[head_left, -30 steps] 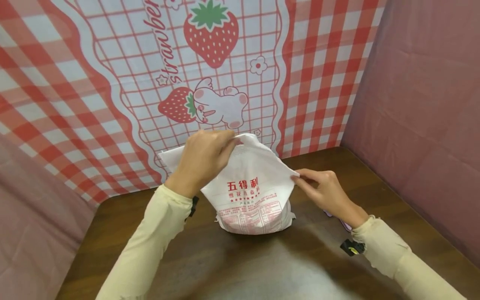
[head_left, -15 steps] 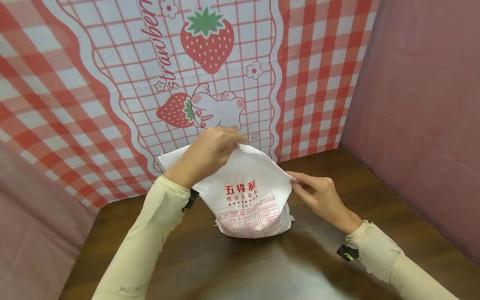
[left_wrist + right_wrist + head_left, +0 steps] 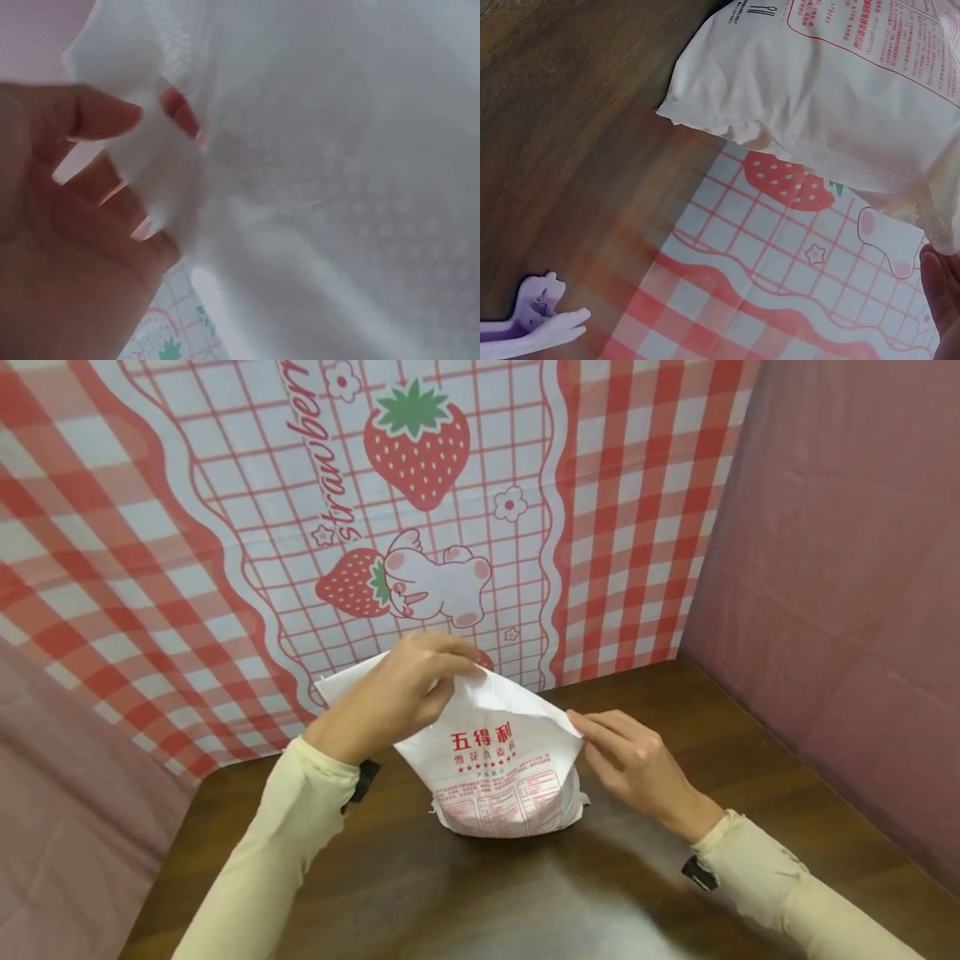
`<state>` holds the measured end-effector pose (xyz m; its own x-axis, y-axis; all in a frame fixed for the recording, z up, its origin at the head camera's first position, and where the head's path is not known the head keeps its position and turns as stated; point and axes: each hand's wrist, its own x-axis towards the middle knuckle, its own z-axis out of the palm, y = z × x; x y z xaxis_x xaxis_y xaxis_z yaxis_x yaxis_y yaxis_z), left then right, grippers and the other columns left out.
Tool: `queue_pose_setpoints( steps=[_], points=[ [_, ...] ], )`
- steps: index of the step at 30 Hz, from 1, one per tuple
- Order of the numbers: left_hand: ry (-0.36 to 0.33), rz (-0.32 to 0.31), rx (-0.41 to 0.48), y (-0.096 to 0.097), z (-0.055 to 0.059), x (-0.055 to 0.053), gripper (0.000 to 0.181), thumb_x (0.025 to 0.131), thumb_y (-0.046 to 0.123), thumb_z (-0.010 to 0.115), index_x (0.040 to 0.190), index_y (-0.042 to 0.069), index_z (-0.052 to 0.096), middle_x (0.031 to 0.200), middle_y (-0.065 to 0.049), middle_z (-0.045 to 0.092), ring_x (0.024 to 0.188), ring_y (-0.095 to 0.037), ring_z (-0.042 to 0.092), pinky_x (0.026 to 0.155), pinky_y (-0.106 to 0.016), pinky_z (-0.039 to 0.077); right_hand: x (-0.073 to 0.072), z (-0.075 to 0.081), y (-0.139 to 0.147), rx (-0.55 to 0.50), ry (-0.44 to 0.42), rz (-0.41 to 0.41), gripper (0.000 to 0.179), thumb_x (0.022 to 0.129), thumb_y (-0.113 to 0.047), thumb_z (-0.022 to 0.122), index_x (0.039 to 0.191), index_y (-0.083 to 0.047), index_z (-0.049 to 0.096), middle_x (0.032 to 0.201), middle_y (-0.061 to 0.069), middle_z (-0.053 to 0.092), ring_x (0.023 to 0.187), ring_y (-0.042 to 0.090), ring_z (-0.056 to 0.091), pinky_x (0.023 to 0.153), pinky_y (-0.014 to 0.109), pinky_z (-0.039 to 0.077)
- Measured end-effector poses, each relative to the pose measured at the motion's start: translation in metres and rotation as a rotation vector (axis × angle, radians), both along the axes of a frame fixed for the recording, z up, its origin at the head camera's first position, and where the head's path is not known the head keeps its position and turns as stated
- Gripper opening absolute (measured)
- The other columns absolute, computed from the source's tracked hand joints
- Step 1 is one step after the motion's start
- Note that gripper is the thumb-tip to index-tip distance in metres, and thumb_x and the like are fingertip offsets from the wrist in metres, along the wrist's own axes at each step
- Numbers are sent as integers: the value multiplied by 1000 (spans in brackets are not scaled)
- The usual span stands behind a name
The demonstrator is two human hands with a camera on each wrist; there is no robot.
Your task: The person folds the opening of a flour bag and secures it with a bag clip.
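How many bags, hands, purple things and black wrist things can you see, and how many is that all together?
White bag: 1
Hands: 2 (left hand, right hand)
Purple plastic thing, partly cut off by the picture's edge: 1
Black wrist things: 2 (left black thing, right black thing)
Total: 6

dim, soft wrist views

your head view is fairly bright, with glare on the tabletop (image 3: 555, 906) at bottom centre and shadow to its right. your left wrist view is dim, the bag (image 3: 337, 112) blurred and hazy. your right wrist view is darkest at left, the tabletop smeared.
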<state>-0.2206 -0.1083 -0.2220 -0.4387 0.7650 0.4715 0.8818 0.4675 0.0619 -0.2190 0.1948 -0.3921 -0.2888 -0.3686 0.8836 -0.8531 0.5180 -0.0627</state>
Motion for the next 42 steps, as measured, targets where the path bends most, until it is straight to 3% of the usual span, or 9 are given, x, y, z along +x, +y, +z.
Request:
queue_pose_setpoints(
  steps=[5, 8, 12, 16, 20, 23, 31, 38, 42],
  points=[
    [-55, 94, -61, -1, 0, 9, 31, 92, 23, 60, 115, 8, 74, 125, -6, 66, 120, -24, 55, 106, -50, 31, 4, 5, -1, -38, -98, 42, 36, 88, -2, 57, 123, -1, 69, 111, 6, 70, 97, 18, 65, 87, 19, 46],
    [5, 112, -54, 6, -2, 8, 33, 96, 38, 61, 109, 10, 75, 118, -4, 69, 114, -23, 58, 104, -49, 34, 4, 11, -3, -108, -208, 34, 24, 93, 0, 59, 112, -4, 72, 105, 2, 71, 94, 14, 65, 86, 18, 47],
    [139, 140, -26, 15, -11, 5, 13, 96, 19, 67, 103, 11, 74, 108, -5, 72, 104, -25, 61, 95, -48, 40, 0, 20, -10, -162, -393, -38, 9, 98, -7, 61, 100, -11, 69, 92, -4, 69, 82, 9, 63, 74, 21, 49],
    [214, 207, -29, 16, -17, 3, 19, 92, 9, 69, 111, 9, 71, 110, -8, 71, 105, -27, 59, 91, -47, 41, -4, 21, -16, -138, -507, -61, 5, 97, -11, 64, 101, -9, 67, 90, -3, 67, 78, 10, 61, 69, 24, 50],
    [266, 290, -75, 13, -18, 1, 25, 93, 20, 71, 114, 7, 70, 108, -9, 71, 103, -28, 59, 92, -47, 40, -6, 17, -14, -104, -477, -45, 10, 94, -6, 68, 103, -8, 71, 95, -4, 67, 82, 10, 60, 72, 25, 48],
    [269, 313, -96, 9, -19, -3, 26, 93, 24, 71, 112, 7, 71, 103, -9, 72, 97, -27, 60, 93, -47, 39, -7, 13, -10, -97, -430, -25, 11, 91, -4, 70, 101, -9, 73, 95, -5, 67, 83, 9, 59, 72, 26, 47],
    [229, 204, -12, 4, -22, -10, 15, 94, 20, 70, 103, 8, 69, 94, -5, 72, 90, -25, 63, 88, -45, 40, -10, 7, -1, -112, -387, 22, 9, 89, -2, 73, 94, -9, 76, 90, -4, 68, 83, 10, 62, 74, 18, 46],
    [209, 173, 31, 2, -23, -7, 11, 95, 19, 69, 100, 9, 68, 92, -3, 72, 88, -23, 63, 85, -44, 41, -12, 8, -1, -109, -424, 43, 8, 89, -7, 74, 96, -12, 76, 93, -6, 68, 88, 9, 63, 75, 31, 51],
    [192, 154, 42, 5, -24, -5, 11, 95, 18, 69, 100, 9, 68, 92, -2, 71, 89, -22, 63, 83, -42, 41, -12, 14, -2, -84, -421, 26, 12, 89, -9, 74, 101, -12, 74, 96, -6, 68, 89, 8, 61, 75, 29, 50]
  ],
)
